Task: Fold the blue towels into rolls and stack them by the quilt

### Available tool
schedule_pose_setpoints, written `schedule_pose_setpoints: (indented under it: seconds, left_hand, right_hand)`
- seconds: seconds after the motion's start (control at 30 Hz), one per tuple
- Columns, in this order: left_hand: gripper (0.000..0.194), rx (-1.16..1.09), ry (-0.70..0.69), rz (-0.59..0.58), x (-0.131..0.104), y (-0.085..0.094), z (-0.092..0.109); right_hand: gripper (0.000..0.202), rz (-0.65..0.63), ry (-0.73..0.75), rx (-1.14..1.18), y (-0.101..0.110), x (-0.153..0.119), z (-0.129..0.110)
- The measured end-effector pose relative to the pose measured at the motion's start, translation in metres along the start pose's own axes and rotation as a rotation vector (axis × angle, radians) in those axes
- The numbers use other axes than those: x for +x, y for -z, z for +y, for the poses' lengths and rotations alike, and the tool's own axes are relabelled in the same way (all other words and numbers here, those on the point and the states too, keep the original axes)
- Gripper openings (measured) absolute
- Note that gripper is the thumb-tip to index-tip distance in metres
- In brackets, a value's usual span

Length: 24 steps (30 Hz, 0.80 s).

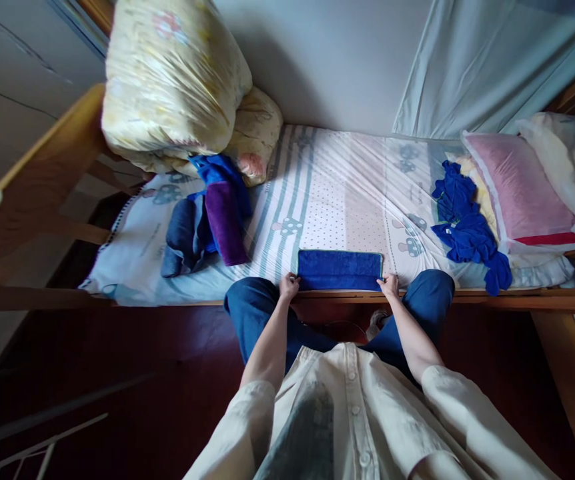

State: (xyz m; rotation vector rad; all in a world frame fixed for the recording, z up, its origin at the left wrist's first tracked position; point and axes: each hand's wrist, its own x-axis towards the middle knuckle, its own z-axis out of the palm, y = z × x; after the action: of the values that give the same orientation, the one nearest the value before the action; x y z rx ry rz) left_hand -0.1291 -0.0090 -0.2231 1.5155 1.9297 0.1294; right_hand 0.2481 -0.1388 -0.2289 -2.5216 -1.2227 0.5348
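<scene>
A blue towel (340,268), partly folded into a flat strip, lies at the front edge of the bed. Its near left corner is pinched between the fingers of my left hand (289,286). At the near right corner, my right hand (388,285) grips the same towel. Over to the left, a rolled purple towel (226,223) rests beside a rolled dark blue-grey cloth (182,237), with more blue cloth (215,168) behind and under them. A crumpled heap of blue towels (467,223) sits on the right side of the bed.
The patterned bed sheet (337,180) stretches back to the wall. Large bundled yellow bedding (172,80) is stacked at the back left. A pink pillow (530,180) stands at the right. A wooden rail (517,301) runs along the bed's front edge, and a wooden bedpost (47,173) rises left.
</scene>
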Motion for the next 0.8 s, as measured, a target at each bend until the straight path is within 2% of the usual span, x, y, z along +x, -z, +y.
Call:
schedule_pose_setpoints:
  seconds: [0.07, 0.17, 0.27, 0.33, 0.4, 0.47, 0.5, 0.67, 0.8]
  left_hand:
    - [0.01, -0.003, -0.017, 0.013, -0.005, 0.003, 0.001]
    - [0.014, 0.007, -0.055, 0.039, -0.011, 0.005, 0.001]
    - [0.021, 0.022, -0.122, 0.076, -0.018, 0.007, 0.001]
    - [0.03, 0.053, -0.254, 0.118, -0.023, 0.006, 0.0]
    - [0.036, 0.109, -0.464, 0.14, -0.028, 0.003, 0.0]
    - [0.04, 0.177, -0.653, 0.111, -0.031, -0.003, -0.002]
    - [0.043, 0.208, -0.701, 0.082, -0.032, -0.007, -0.003]
    - [0.066, 0.361, -0.74, -0.003, -0.029, -0.022, -0.014]
    - [0.07, 0.445, -0.754, -0.007, -0.026, -0.029, -0.018]
  right_hand:
    - [0.012, -0.019, 0.0, -0.017, 0.005, -0.004, -0.002]
    - [0.019, -0.017, 0.031, -0.042, 0.014, -0.01, -0.006]
    - [0.027, 0.044, 0.176, -0.097, 0.021, -0.02, -0.015]
    - [0.028, 0.054, 0.323, -0.129, 0.021, -0.028, -0.025]
    - [0.026, 0.006, 0.46, -0.158, 0.019, -0.037, -0.034]
    - [0.028, -0.064, 0.552, -0.2, 0.016, -0.044, -0.04]
    - [0.033, -0.09, 0.574, -0.225, 0.014, -0.047, -0.042]
    - [0.05, -0.13, 0.58, -0.335, 0.012, -0.05, -0.035]
    - [0.055, -0.131, 0.578, -0.387, 0.01, -0.045, -0.03]
